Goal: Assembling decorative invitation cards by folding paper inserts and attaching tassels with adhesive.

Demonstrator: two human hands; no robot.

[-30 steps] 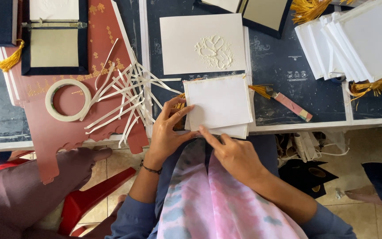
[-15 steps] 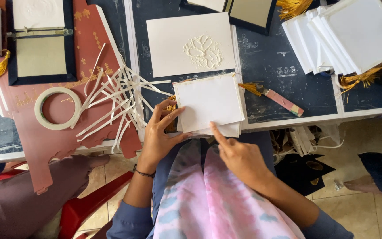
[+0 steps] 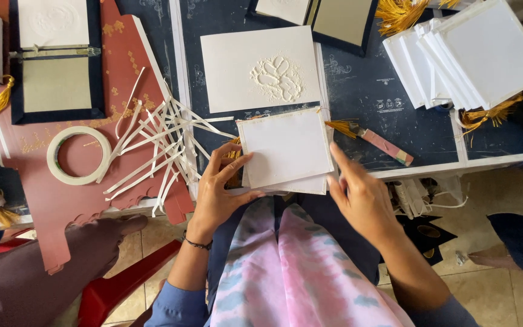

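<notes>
Dark tabletop (image 3: 370,91), printed with faint diagrams, carrying all items. Maroon sheet (image 3: 122,72) at 9 o'clock, under one tape ring (image 3: 78,155) and a loose heap of white paper strips (image 3: 158,145). Fanned stack of white square cards (image 3: 473,57) at 2 o'clock. One embossed white card (image 3: 261,69) at 12 o'clock. One white square card (image 3: 286,148) at centre, at the tabletop's near edge, slightly tilted, long axis running 9 to 3 o'clock, atop a few similar sheets. Left hand (image 3: 219,194) gripping its 9 o'clock edge, fingers spread on top, thumb beneath. Right hand (image 3: 361,197) just beside the 3 o'clock edge, fingers wide, holding nothing. One tasselled pink strip (image 3: 382,144) at 3 o'clock.
</notes>
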